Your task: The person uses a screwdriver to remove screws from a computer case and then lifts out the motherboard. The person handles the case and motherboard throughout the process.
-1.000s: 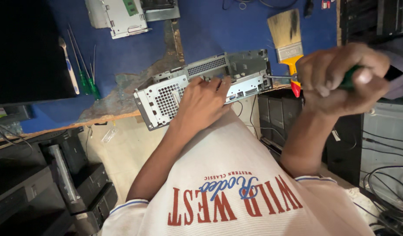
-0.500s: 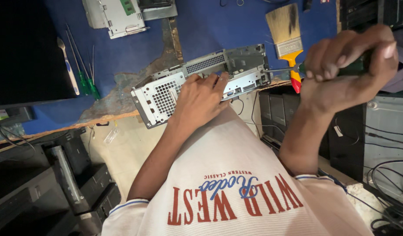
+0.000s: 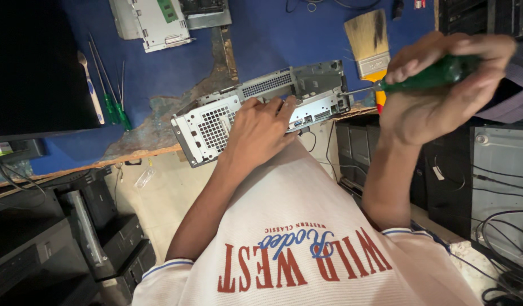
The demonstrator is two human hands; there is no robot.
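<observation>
Grey perforated metal computer case (image 3: 261,110) lies at blue surface (image 3: 272,39) edge; rigid, hefty, sharp-edged, best held by its flat top. Left hand (image 3: 260,129) presses there, fingers spread. Right hand (image 3: 437,93) fingers clamp green-handled screwdriver (image 3: 420,76), tip at case's end.

Left hand (image 3: 261,127) rests flat on grey computer chassis (image 3: 261,107); right hand (image 3: 437,85) grips green-handled screwdriver (image 3: 426,76), tip at chassis end.

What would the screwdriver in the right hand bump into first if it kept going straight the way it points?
The right hand aims its green-handled screwdriver leftward. Its metal tip already looks to be at the end of the grey perforated metal computer case, so the case would probably come first, though depth is unclear.
</observation>
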